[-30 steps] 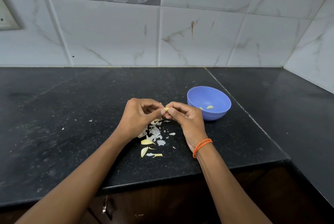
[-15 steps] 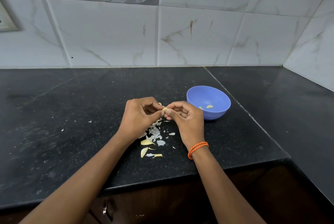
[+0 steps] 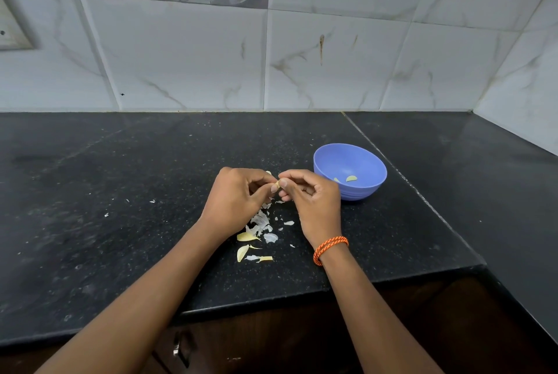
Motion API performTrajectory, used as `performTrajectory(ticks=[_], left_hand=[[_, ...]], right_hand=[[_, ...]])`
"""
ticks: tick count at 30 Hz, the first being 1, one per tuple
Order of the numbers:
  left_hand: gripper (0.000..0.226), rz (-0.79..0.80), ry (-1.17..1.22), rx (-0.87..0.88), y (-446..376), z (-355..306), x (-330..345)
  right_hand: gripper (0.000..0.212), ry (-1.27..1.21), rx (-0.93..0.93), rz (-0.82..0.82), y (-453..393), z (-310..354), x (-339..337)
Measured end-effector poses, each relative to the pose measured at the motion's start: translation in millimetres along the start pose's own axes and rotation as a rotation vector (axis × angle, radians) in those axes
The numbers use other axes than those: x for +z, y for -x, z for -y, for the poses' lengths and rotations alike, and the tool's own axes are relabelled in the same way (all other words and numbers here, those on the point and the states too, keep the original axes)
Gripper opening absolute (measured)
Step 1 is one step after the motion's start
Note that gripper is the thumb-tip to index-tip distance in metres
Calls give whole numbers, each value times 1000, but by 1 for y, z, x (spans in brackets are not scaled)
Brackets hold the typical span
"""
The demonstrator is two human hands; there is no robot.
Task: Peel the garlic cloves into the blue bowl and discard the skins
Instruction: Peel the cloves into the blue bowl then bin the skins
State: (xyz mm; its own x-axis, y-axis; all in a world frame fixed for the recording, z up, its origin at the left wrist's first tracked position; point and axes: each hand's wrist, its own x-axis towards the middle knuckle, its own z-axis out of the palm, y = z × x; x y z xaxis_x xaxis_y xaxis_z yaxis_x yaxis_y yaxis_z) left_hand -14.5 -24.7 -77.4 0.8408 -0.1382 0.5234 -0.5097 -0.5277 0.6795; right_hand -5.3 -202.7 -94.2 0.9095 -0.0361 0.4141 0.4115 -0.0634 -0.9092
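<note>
My left hand (image 3: 238,198) and my right hand (image 3: 311,201) meet fingertip to fingertip above the black counter, both pinching one small yellowish garlic clove (image 3: 277,184); most of it is hidden by my fingers. The blue bowl (image 3: 362,189) stands just right of my right hand, with two peeled cloves (image 3: 351,178) in its bottom. Below my hands lies a scatter of white and yellow garlic skins (image 3: 259,227) on the counter, with two unpeeled-looking yellow cloves (image 3: 246,237) among them.
The black granite counter (image 3: 120,192) runs to a tiled wall at the back and turns along the right wall. Its front edge lies close under my forearms, with a dark cabinet and a metal handle (image 3: 178,349) below. Tiny skin flecks (image 3: 152,201) dot the left.
My hands have stayed together on the clove; my right hand's fingers have shifted slightly round it. The view has tilted a little.
</note>
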Motion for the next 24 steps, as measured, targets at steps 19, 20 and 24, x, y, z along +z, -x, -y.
performTrajectory(ticks=[19,20,24], left_hand=[[5,-14,102,-145,-3,3,-2],[4,-16,115,-152,-3,4,-1],[3,-16,208,-183,-4,5,-1]], right_hand=[[22,-48,48,52,1,2,0],[20,-55,51,45,2,3,0],[17,-94,70,58,3,6,-1]])
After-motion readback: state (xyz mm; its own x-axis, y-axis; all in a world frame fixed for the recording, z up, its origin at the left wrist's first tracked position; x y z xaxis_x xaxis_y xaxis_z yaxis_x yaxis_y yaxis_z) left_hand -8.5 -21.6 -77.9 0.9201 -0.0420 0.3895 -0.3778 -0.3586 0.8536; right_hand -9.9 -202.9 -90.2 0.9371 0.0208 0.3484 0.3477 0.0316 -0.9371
